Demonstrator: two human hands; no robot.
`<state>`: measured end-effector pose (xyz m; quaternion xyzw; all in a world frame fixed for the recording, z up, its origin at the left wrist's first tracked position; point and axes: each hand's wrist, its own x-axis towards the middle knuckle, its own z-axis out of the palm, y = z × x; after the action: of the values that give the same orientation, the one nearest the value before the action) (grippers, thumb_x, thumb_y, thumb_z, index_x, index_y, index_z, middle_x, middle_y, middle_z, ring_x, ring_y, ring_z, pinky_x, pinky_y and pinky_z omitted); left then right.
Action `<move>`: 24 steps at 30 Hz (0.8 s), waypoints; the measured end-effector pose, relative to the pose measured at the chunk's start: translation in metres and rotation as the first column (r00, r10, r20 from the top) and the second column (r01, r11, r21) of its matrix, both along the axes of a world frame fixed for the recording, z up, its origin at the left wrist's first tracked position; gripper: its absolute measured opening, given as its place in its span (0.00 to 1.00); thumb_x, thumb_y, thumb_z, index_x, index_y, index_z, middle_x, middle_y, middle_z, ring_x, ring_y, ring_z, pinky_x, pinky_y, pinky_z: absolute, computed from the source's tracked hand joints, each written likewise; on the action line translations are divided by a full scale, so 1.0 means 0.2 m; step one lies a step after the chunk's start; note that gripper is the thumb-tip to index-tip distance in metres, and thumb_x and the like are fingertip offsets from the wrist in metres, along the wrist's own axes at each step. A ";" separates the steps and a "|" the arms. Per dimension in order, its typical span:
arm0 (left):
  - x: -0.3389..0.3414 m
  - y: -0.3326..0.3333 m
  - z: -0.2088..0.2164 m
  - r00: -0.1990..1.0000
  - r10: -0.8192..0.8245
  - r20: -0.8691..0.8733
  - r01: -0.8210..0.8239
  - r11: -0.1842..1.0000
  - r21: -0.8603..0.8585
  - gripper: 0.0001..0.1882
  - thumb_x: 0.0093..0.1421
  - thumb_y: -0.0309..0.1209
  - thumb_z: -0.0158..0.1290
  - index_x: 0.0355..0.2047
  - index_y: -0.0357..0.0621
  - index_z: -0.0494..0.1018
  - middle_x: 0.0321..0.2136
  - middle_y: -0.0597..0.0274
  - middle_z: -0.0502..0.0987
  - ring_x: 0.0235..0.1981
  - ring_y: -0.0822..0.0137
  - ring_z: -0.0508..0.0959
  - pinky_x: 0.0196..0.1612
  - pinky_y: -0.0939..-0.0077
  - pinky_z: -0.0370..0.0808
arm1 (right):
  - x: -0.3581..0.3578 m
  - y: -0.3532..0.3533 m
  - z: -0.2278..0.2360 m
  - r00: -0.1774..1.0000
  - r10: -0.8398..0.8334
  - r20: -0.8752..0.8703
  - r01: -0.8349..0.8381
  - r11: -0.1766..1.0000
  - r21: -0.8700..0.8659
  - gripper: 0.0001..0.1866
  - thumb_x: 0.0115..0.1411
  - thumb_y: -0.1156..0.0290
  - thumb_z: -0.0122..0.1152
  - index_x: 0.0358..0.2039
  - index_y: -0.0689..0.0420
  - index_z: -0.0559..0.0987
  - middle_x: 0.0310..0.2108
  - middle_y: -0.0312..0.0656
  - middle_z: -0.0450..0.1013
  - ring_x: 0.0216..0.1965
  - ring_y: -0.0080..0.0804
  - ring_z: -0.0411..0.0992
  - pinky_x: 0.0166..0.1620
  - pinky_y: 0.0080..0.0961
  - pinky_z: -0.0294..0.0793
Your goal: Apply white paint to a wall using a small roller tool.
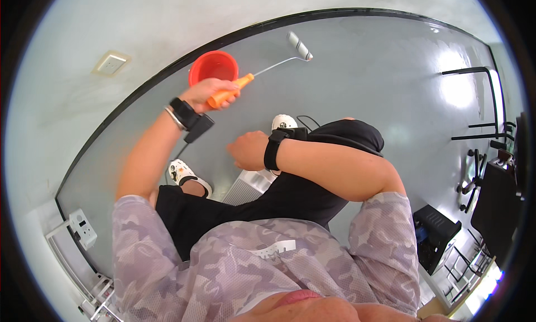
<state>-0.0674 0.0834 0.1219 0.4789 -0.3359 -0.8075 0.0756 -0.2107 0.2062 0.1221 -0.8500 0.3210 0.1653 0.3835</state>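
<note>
My left hand (211,92) is closed round the orange handle of a paint roller (246,79). From the handle a thin metal rod runs to the far right, ending in a white roller sleeve with dark stripes, over the grey floor. A red bucket (215,64) stands just beyond my left hand, close to the wall. My right hand (249,150) is closed in a loose fist in front of my body, with nothing seen in it. Black bands with small boxes are strapped to both wrists.
Below my right hand is a ridged light-coloured seat (245,188) between my legs. A dark baseboard (268,25) edges the grey floor. The pale wall holds a socket plate (111,63). A power strip (83,229) is at the left; a black bin (438,235) and chairs are at the right.
</note>
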 end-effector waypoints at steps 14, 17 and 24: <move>0.56 0.62 -0.18 0.932 -0.118 0.343 0.165 0.980 -0.111 0.06 0.54 0.28 0.51 0.27 0.43 0.65 0.15 0.70 0.65 0.12 0.78 0.63 0.15 0.84 0.60 | -0.04 0.13 0.12 0.993 0.059 0.107 -0.058 0.998 -0.011 0.16 0.54 0.63 0.58 0.38 0.61 0.71 0.29 0.48 0.73 0.33 0.47 0.75 0.34 0.40 0.75; 0.63 0.78 -0.09 0.938 -0.055 0.343 0.090 0.992 -0.085 0.06 0.52 0.27 0.51 0.27 0.42 0.65 0.14 0.70 0.64 0.11 0.78 0.63 0.15 0.83 0.59 | -0.04 0.21 0.14 0.983 0.132 0.128 -0.130 0.991 -0.019 0.16 0.55 0.63 0.57 0.38 0.61 0.71 0.29 0.48 0.73 0.33 0.46 0.75 0.33 0.38 0.75; 0.68 0.95 -0.08 0.949 0.026 0.314 -0.021 1.000 -0.019 0.06 0.53 0.27 0.51 0.28 0.41 0.65 0.15 0.69 0.64 0.11 0.78 0.63 0.15 0.83 0.60 | 0.00 0.27 0.15 0.957 0.257 0.133 -0.251 0.966 -0.059 0.15 0.55 0.62 0.57 0.36 0.60 0.71 0.30 0.48 0.73 0.33 0.45 0.75 0.32 0.38 0.75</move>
<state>0.0689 0.2728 0.1063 0.6049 -0.3439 -0.7174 0.0344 -0.2108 0.2598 0.1524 -0.9015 0.1850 0.1465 0.3627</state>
